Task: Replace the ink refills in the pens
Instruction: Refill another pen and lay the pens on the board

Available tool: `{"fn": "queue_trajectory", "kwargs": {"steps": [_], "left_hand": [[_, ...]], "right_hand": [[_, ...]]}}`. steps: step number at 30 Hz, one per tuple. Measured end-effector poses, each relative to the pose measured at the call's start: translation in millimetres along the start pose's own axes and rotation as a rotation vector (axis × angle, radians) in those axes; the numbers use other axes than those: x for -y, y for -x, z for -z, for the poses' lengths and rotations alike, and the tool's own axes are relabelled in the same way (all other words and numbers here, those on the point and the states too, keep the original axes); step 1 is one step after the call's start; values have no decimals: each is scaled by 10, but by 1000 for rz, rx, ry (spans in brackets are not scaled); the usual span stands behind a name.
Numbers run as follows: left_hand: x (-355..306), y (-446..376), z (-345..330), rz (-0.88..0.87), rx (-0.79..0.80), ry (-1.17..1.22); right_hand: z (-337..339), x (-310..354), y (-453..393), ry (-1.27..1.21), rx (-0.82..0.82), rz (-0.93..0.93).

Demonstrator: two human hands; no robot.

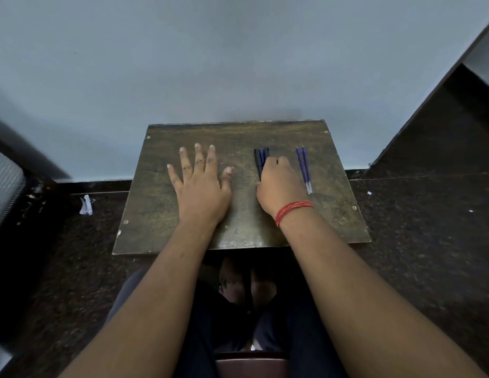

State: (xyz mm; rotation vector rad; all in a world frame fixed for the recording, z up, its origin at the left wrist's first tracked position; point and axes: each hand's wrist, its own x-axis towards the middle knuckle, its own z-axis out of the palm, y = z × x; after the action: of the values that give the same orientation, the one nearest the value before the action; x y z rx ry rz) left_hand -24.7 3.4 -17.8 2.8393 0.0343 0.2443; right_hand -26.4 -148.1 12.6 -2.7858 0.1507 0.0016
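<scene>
On a small worn wooden table (156, 208), dark pens (260, 159) with black caps and blue barrels lie side by side right of centre. My right hand (279, 184), with a red thread on its wrist, curls over their near ends, fingers closed around them; how many pens there are is hidden. Two blue ink refills (304, 167) lie parallel further right, untouched. My left hand (201, 184) rests flat on the table's left half, fingers spread, holding nothing.
The table stands against a pale wall, on a dark speckled floor. A crumpled white scrap (86, 205) lies on the floor at the left. A dark step or ledge (442, 126) rises at the right. My knees and feet are under the near edge.
</scene>
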Motion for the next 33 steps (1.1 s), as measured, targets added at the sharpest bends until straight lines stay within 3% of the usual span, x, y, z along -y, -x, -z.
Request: {"fn": "queue_trajectory", "kwargs": {"steps": [15,21,24,28,33], "left_hand": [[425,203,283,2,21,-178],[418,169,213,-44,9,-180],[393,145,186,-63,0,-161],[325,158,139,-97,-4,-145],[328,182,111,-90,5,-136]], "right_hand": [[-274,572,17,-156,12,8],[-3,189,-10,-141,-145,51],[154,-193,-44,-102,-214,-23],[235,-528,-65,-39,-181,-158],[131,-443,-48,-29,-119,-150]]}}
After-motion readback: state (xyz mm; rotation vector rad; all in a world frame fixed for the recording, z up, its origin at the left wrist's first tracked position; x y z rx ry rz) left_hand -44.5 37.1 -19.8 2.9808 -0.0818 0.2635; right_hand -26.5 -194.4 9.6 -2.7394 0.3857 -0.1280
